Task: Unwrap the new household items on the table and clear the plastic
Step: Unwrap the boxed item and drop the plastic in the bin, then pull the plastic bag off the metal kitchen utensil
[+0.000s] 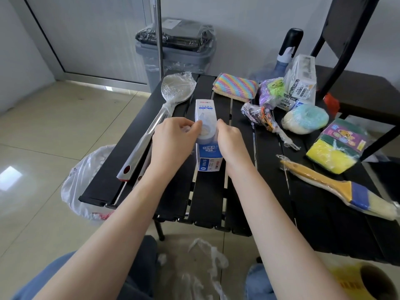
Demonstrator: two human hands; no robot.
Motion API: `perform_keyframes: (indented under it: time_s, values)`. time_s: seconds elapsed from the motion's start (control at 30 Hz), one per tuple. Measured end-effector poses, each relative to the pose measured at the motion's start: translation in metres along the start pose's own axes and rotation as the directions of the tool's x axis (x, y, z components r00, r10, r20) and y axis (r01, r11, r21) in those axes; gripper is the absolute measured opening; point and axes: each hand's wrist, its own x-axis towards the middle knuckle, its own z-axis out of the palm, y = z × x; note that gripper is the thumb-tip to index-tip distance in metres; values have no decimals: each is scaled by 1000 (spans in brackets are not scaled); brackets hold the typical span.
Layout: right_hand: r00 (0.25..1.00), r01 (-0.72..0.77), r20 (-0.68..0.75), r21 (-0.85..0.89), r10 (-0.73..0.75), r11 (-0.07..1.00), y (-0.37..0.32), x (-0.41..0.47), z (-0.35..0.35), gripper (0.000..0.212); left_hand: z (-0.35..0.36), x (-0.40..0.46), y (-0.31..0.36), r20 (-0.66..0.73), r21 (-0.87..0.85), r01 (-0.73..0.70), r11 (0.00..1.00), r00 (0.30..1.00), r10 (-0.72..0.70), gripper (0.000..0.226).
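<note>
- Head view: the white and blue box [207, 135] lies flat on the middle slats of the black table [207, 202], film on it.
- The left hand [173, 144] pinches a bit of film at the box's side; the right hand [230, 140] curls on the other edge, steadying it.
- I'd pull the film away from the box in one slow peel, keeping the right hand pressing down.
- The plastic bag [86, 180] hangs just beside the table's left edge, handy for scraps.
- The wrapped ladle [160, 118] lies close; mind not to nudge it.

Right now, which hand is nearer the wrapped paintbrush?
Right. The right hand rests on the blue-white box, left of the paintbrush; the left hand is farther left, across the box.
</note>
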Motion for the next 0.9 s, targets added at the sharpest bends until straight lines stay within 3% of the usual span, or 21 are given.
perform_keyframes:
  time_s: [0.17,0.27,0.33,0.47,0.53,0.7,0.8,0.9]
  values:
    - [990,137,-7,20,-137,990,-4,-11,-13,41,-19,8,5,-7,-40,75,996,997,-76,21]
    - [946,324,-8,17,-323,946,-10,-22,-20,27,-42,18,9,54,-343,141,929,990,-130,25]
    - [892,452,27,0,-452,892,-22,-28,-14,26,-65,19,13,87,-534,130,836,991,-99,29]
    - [748,637,240,0,-618,771,-57,-38,23,38,-110,19,-2,93,-533,-21,846,992,82,37]
    - [674,690,348,16,-651,723,-71,-37,50,42,-129,22,-18,27,-555,-62,830,995,92,34]
    - [628,707,528,-80,-572,703,-86,-20,125,31,-161,37,-82,-136,-413,-48,910,991,-9,16]
    - [623,691,672,-232,-401,685,-81,-9,163,34,-166,42,-128,-129,-330,44,943,987,-91,16]
    - [635,694,722,-380,-273,611,-77,4,192,39,-163,44,-165,-64,-292,126,948,987,-151,14]
